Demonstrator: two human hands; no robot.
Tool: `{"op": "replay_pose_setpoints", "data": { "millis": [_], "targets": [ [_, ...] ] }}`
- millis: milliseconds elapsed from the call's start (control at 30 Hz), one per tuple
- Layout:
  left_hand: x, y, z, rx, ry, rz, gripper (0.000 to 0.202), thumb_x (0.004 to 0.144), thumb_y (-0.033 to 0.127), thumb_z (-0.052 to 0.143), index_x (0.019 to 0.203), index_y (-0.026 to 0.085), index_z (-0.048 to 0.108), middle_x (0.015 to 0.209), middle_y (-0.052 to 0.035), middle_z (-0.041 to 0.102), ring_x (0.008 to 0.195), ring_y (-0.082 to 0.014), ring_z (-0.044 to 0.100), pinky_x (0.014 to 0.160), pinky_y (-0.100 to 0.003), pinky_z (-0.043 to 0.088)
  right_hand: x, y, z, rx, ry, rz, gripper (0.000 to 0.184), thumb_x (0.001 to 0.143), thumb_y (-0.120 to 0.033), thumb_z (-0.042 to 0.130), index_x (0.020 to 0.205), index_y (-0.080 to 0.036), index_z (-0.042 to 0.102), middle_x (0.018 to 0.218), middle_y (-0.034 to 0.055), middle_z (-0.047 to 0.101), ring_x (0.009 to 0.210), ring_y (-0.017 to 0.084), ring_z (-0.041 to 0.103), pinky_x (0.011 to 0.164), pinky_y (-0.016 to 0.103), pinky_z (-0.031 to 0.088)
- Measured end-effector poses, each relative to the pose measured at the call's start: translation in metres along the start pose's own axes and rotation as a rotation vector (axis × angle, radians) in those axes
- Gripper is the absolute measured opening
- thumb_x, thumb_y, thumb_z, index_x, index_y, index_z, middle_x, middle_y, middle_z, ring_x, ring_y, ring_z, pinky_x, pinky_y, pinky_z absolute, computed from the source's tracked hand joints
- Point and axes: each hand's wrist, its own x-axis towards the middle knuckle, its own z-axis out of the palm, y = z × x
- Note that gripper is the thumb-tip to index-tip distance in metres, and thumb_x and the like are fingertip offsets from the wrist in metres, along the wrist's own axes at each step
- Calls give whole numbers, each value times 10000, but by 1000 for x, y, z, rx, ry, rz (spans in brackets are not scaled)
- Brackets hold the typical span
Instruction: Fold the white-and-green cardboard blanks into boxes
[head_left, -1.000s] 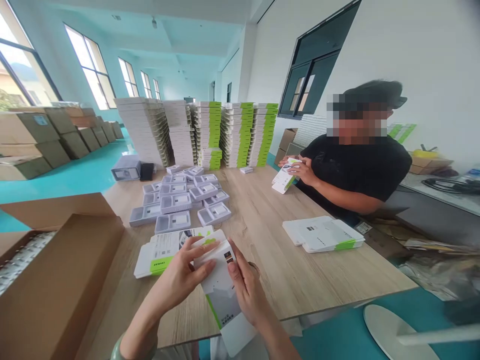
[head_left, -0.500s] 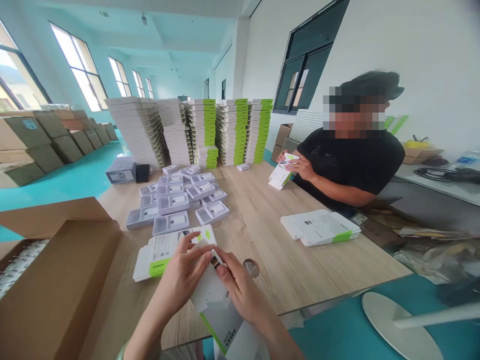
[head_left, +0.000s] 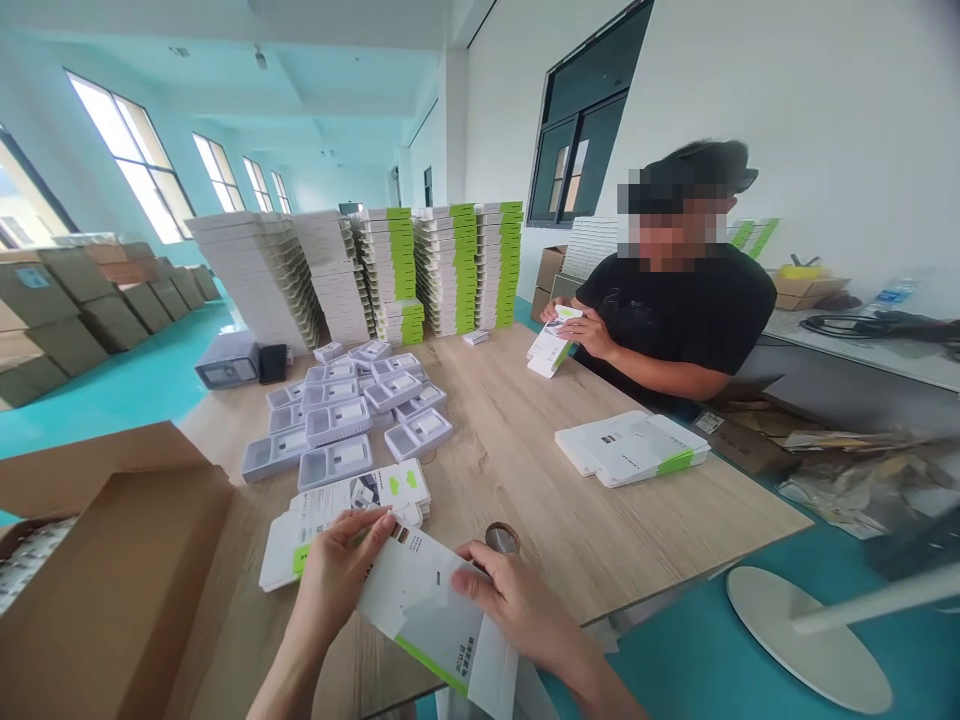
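Note:
My left hand [head_left: 337, 585] and my right hand [head_left: 517, 610] both grip the ends of a white cardboard box with a green stripe [head_left: 424, 610], held flat and tilted over the table's near edge. The left fingertips rest on its upper corner, close to a pile of flat white-and-green printed boxes [head_left: 345, 525] on the wooden table [head_left: 570, 500]. A roll of packing tape [head_left: 501, 538] stands just beyond my right hand, apart from it. Grey plastic inner trays [head_left: 345, 410] lie in loose rows farther up the table.
An open brown carton [head_left: 105, 590] stands at my left. Across the table, a co-worker [head_left: 675, 310] in a black shirt handles a white box [head_left: 551, 345]. Flat boxes [head_left: 630, 448] lie near them. Tall box stacks [head_left: 442, 270] stand behind the trays, and a round white stand base [head_left: 806, 640] is on the floor at right.
The box has turned from steeply tilted to nearly flat in my hands, and its printed face now shows. My hands have moved apart, and the view has swung slightly to the right.

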Motion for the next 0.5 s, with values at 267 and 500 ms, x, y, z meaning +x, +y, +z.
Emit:
{"op": "replay_pose_setpoints", "data": {
  "millis": [267,500],
  "targets": [
    [-7,-32,33,-91,-44,-56,765,847,771,632,1272,145,749,919,-122,840,717,-265,792,642,-372,629,-9,28,-24,282,69,160,540,800,-705,750,651,-187,743,585,9,657,529,160,531,485,252,328],
    [19,-58,4,254,174,168,535,851,588,661,1201,197,767,1439,-205,678,1492,-450,459,1208,-661,356,59,66,-60,331,567,142,547,871,-693,658,757,-172,779,647,84,741,596,264,685,503,325,467]
  ]
}}
